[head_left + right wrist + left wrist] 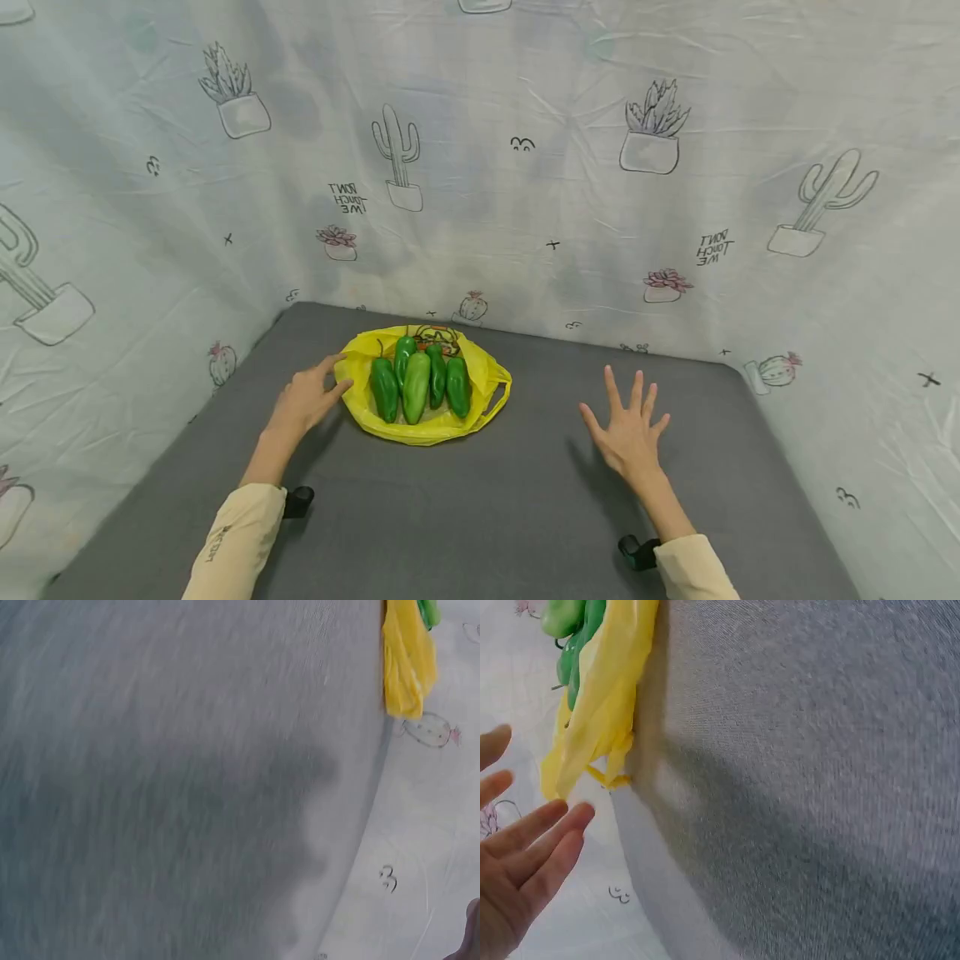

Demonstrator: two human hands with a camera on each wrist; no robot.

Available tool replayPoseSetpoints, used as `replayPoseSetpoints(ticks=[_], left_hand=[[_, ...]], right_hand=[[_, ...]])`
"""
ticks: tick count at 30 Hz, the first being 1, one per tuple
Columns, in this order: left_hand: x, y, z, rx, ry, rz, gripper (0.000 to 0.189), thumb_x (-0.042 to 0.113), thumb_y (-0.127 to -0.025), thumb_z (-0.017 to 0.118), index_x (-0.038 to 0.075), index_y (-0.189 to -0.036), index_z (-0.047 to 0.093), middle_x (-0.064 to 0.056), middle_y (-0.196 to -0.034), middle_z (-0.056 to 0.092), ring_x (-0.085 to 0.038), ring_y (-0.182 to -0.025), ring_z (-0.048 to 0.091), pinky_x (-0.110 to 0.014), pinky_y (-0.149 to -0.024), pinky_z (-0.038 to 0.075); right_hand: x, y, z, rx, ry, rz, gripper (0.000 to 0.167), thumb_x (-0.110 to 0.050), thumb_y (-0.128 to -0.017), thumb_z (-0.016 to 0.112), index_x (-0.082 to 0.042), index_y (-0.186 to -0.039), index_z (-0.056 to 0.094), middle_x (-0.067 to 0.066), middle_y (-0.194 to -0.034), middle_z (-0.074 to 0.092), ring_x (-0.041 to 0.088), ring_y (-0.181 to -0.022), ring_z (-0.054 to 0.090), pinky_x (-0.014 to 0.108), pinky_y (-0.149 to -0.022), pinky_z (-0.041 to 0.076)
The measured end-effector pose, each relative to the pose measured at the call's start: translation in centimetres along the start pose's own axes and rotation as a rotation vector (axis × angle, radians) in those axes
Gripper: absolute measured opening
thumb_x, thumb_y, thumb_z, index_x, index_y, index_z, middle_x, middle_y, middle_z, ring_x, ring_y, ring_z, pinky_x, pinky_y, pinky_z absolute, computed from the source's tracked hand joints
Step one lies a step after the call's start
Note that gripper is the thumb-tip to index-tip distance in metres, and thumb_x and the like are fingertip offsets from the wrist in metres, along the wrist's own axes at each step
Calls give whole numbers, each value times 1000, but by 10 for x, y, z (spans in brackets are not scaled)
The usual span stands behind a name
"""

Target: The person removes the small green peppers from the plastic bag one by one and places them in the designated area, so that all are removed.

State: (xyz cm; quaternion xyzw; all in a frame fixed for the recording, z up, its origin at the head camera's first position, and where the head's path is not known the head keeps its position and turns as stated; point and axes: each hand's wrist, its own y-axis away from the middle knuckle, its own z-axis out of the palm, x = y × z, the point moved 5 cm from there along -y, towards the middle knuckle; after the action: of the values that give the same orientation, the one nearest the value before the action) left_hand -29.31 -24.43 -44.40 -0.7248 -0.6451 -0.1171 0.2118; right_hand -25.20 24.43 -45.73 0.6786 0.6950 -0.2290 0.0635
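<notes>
Peppers (416, 387), 5 green ones, sit in a yellow plastic bag (427, 435) on the grey counter (480, 517), toward the back, L of centre. L hand (306, 402) is unclenched at the bag's L rim, contact unclear; R hand (628, 440) is spread wide, well apart, holding nothing. Bag's prob. light, floppy & slick, peppers firm w/ smooth skins, so best hold = rim or loop handle (508, 390).

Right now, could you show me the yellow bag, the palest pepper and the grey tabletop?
Yellow bag (480, 371): head view, its right side.
Palest pepper (417, 387): head view, middle of its body.
Grey tabletop (480, 517): head view, bare part before the bag.
</notes>
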Motion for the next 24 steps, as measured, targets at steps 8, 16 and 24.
replayPoseSetpoints(ticks=[8, 16, 24], left_hand=[[-4, -1, 5, -80, 269, -63, 43, 20, -95, 61, -3, -131, 56, -32, -115, 61, -41, -94, 65, -52, -78, 52], [-4, -2, 11, -215, 394, -35, 50, 16, -92, 66, -9, -133, 51, -39, -132, 44, -34, -88, 69, -44, -77, 56], [-10, -3, 15, -211, 383, -62, 54, 9, -86, 71, -9, -133, 51, -37, -133, 46, -32, -86, 70, -43, -74, 57]], right_hand=[[-23, 2, 14, -41, -114, -8, 77, -53, -97, 45, -21, -156, 8, 30, -155, -5, 53, -138, -9, 78, -99, 11], [-60, 2, 18, -92, -339, 6, 71, -49, -99, 42, -17, -156, 13, 23, -157, 14, 45, -142, 11, 75, -99, 22], [-87, 0, 25, 27, -549, 17, 64, -36, -99, 52, -3, -150, 30, 26, -146, 37, 45, -129, 40, 61, -101, 36]])
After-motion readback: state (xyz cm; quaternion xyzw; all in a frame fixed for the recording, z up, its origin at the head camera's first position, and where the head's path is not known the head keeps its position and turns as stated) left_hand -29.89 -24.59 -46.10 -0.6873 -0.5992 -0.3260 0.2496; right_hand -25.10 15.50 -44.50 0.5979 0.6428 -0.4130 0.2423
